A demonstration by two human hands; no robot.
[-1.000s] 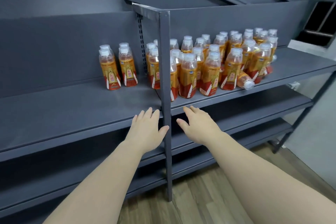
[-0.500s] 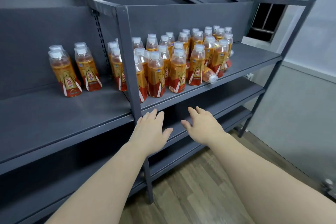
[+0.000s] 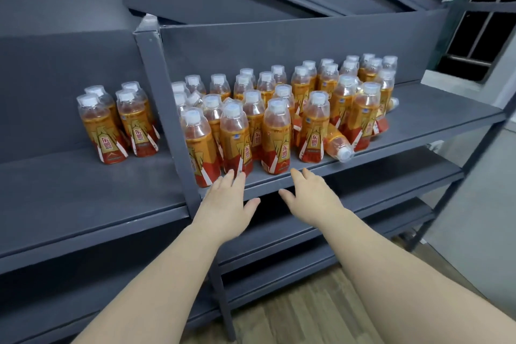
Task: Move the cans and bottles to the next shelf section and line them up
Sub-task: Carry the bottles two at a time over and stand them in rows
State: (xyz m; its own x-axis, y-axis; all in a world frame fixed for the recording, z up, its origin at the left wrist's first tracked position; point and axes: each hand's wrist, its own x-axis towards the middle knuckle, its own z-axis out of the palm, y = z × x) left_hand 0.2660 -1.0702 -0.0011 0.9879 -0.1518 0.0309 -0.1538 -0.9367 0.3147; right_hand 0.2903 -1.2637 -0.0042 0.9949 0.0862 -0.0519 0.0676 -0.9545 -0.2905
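Where the task's bottles stand: a dense cluster of clear plastic bottles of orange drink with white caps and orange-red labels [image 3: 276, 137] is found on the right section of the dark grey metal shelf [image 3: 432, 117], at 12 o'clock from the hands.
Left-section group: four bottles of the same kind [image 3: 134, 126] are set upright in two pairs on the left shelf section [image 3: 83, 190], at 10 o'clock from the left hand.
Toppled bottle: one bottle [image 3: 337, 145] is laid on its side at the cluster's front edge, cap toward 5 o'clock.
Divider: a grey upright metal post [image 3: 167, 109] is placed between the two sections.
Left hand [image 3: 226, 204]: held flat with fingers straight, nothing grasped; its fingertips are seen at the base of a front-row bottle, and contact cannot be told.
Right hand [image 3: 312, 195]: released, fingers relaxed, nothing grasped; it is held just before the shelf's front edge, at 3 o'clock from the left hand.
Floor: wood-pattern boards [image 3: 293, 315] are seen at 6 o'clock.
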